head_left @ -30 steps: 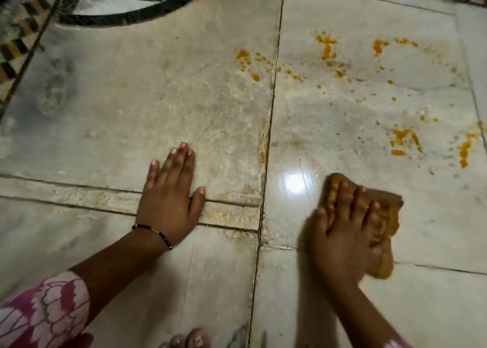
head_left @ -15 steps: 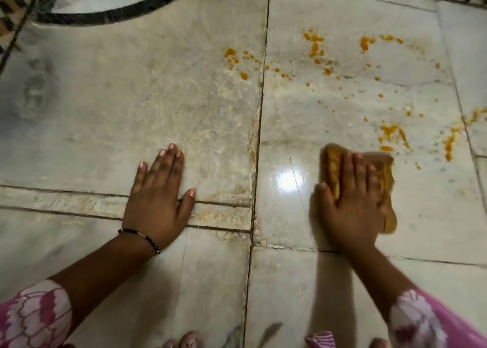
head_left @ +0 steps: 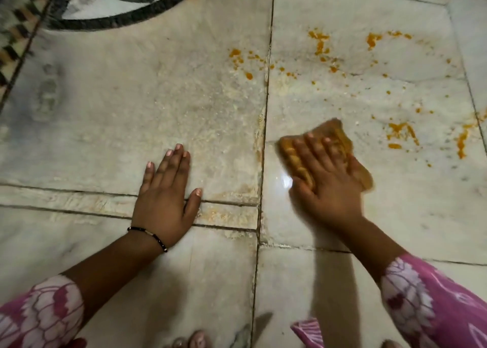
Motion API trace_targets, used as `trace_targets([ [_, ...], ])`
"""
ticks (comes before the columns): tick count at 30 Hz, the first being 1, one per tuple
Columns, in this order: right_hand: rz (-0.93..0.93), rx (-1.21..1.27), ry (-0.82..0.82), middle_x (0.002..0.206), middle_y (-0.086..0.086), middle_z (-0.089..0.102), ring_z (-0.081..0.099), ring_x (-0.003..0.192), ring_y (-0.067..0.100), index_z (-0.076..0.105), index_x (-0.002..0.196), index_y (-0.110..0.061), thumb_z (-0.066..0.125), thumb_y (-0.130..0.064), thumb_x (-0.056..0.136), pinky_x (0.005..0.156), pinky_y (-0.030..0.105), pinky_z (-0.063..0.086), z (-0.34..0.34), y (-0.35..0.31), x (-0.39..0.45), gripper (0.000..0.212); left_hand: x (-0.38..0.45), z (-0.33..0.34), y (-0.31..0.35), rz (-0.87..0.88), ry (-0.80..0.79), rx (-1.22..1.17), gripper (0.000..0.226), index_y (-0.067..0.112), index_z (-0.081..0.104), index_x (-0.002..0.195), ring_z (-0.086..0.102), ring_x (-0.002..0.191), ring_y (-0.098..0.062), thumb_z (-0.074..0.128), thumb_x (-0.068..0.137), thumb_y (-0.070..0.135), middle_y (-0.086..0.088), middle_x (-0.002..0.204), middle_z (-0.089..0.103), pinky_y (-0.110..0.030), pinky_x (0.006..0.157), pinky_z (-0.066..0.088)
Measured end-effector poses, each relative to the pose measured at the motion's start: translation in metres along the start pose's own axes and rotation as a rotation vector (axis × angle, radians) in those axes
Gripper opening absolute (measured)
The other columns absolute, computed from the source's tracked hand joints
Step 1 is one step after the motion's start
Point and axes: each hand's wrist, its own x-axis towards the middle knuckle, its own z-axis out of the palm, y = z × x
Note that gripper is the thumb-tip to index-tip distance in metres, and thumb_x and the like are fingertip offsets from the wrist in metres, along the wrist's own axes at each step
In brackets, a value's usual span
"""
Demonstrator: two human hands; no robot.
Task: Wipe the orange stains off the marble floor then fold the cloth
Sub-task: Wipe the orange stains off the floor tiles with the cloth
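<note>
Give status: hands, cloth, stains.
Left hand flat on floor, bracing. Right hand presses cloth flat on marble. Orange stains remain beyond cloth. Nothing blocking.

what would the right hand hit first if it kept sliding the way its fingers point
The right hand, flat on the orange cloth, points up the floor; bare marble first, then probably the orange stains at the top.

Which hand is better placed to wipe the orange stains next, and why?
The right hand: it already presses the orange-stained cloth flat, beside the stains. The left hand lies bare on the marble floor, farther off.
</note>
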Motion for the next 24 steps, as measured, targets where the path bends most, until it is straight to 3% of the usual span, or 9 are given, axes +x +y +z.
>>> trace_targets([
  [3,0.235,-0.006,0.033,0.160,-0.002,0.014,0.008,0.147,0.023,0.017,0.151,-0.033,0.023,-0.053,0.086,0.112,0.057,0.014,0.001,0.005,-0.049,0.068,0.000,0.001,0.000,-0.002,0.001,0.001,0.069,0.008,0.020,0.149,0.012,0.144,-0.021,0.024,0.092,0.045,-0.009,0.157,0.015,-0.041,0.117,0.004],
  [6,0.337,0.003,0.010,0.157,0.004,0.022,0.016,0.145,0.027,0.026,0.150,-0.027,0.032,-0.047,0.082,0.110,0.061,0.016,0.014,-0.043,-0.089,0.071,-0.001,0.001,0.003,-0.008,-0.004,0.010,0.069,0.007,0.020,0.149,0.013,0.144,-0.021,0.024,0.092,0.045,-0.009,0.157,0.016,-0.044,0.117,0.008],
  [9,0.123,0.053,-0.042,0.153,0.005,0.033,0.027,0.140,0.032,0.037,0.145,-0.024,0.040,-0.047,0.077,0.103,0.063,0.021,0.022,-0.106,-0.098,0.072,-0.001,0.001,0.002,-0.013,-0.007,0.010,0.069,0.007,0.021,0.149,0.013,0.144,-0.021,0.024,0.092,0.045,-0.009,0.157,0.016,-0.044,0.117,0.009],
  [11,-0.056,0.048,-0.053,0.153,0.003,0.033,0.025,0.141,0.030,0.036,0.146,-0.026,0.041,-0.048,0.079,0.104,0.064,0.016,0.024,-0.128,-0.084,0.070,-0.001,0.001,0.001,-0.002,-0.017,0.010,0.069,0.008,0.021,0.149,0.013,0.144,-0.021,0.025,0.091,0.045,-0.008,0.157,0.016,-0.044,0.117,0.008],
  [13,-0.190,0.049,-0.081,0.158,-0.001,0.023,0.012,0.145,0.028,0.026,0.150,-0.029,0.035,-0.050,0.083,0.107,0.062,0.008,0.018,-0.123,-0.048,0.071,0.000,0.001,0.000,0.002,-0.019,0.006,0.069,0.008,0.020,0.149,0.013,0.144,-0.021,0.025,0.091,0.045,-0.008,0.157,0.016,-0.043,0.117,0.007],
  [16,-0.293,-0.055,-0.221,0.160,-0.008,-0.003,-0.008,0.147,0.024,-0.004,0.150,-0.038,0.014,-0.065,0.080,0.110,0.063,-0.002,-0.006,-0.079,0.018,0.077,0.000,0.000,0.002,-0.014,-0.025,0.004,0.069,0.008,0.020,0.149,0.013,0.144,-0.021,0.026,0.091,0.044,-0.008,0.157,0.016,-0.041,0.117,0.005],
  [21,-0.477,-0.400,-0.513,0.149,-0.012,-0.037,-0.015,0.145,0.022,-0.035,0.136,-0.046,-0.010,-0.071,0.074,0.112,0.055,0.013,-0.064,0.019,0.049,0.072,0.000,-0.002,0.006,-0.040,-0.029,-0.033,0.068,0.007,0.024,0.148,0.016,0.144,-0.023,0.029,0.090,0.043,-0.009,0.156,0.019,-0.043,0.117,0.006],
  [22,-0.522,-0.424,-0.558,0.150,-0.009,-0.036,-0.010,0.146,0.025,-0.035,0.137,-0.044,-0.009,-0.069,0.080,0.110,0.055,0.019,-0.074,0.039,0.039,0.068,0.001,-0.003,0.007,-0.044,-0.027,-0.039,0.068,0.007,0.025,0.148,0.017,0.144,-0.023,0.029,0.090,0.043,-0.009,0.156,0.020,-0.043,0.117,0.007],
  [24,-0.642,-0.524,-0.553,0.161,0.003,0.001,0.023,0.142,0.035,-0.006,0.151,-0.036,0.006,-0.062,0.093,0.095,0.059,0.042,-0.089,0.069,0.019,0.065,0.000,-0.003,0.009,-0.049,-0.013,-0.033,0.069,0.007,0.025,0.148,0.018,0.143,-0.024,0.029,0.089,0.042,-0.010,0.156,0.021,-0.043,0.117,0.008],
])
